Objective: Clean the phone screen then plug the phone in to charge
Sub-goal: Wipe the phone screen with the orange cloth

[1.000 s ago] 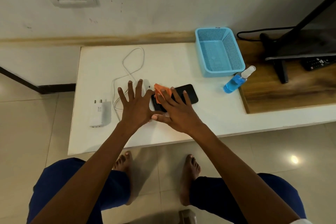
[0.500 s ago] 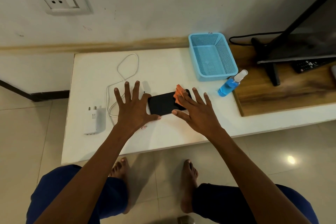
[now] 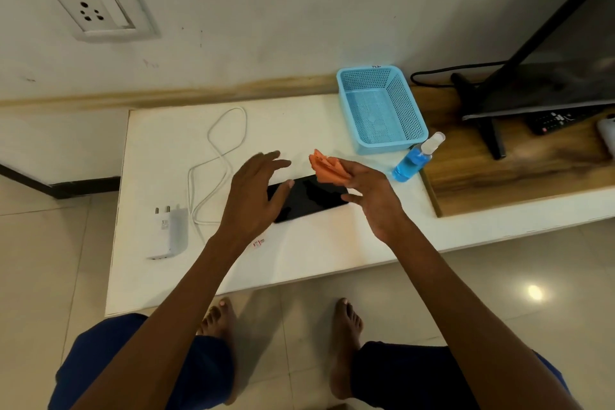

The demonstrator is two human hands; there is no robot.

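White wall rises behind a low white table [image 3: 159, 143], with a wall socket [image 3: 96, 12] set high at the left; on the table's left end lies a white charger plug [image 3: 169, 231], prongs pointing away from the person, and its white cable [image 3: 219, 156] loops back toward the wall. Next comes the left hand [image 3: 253, 196], raised over the table with fingers straight and spread, gripping nothing; its thumb lies across the near-left end of the phone [image 3: 309, 198]. That phone lies flat near the table's middle, a black slab, screen up, dark and glossy with faint reflections, angled slightly. Over its right end the right hand [image 3: 372, 196] pinches a crumpled orange cloth [image 3: 327, 168], lifted off the screen. Further right stand a light-blue mesh basket [image 3: 382, 110] and, just beside its near corner, a spray bottle [image 3: 416, 160] of blue liquid; a television stand [image 3: 486, 130] sits on the wooden surface beyond.
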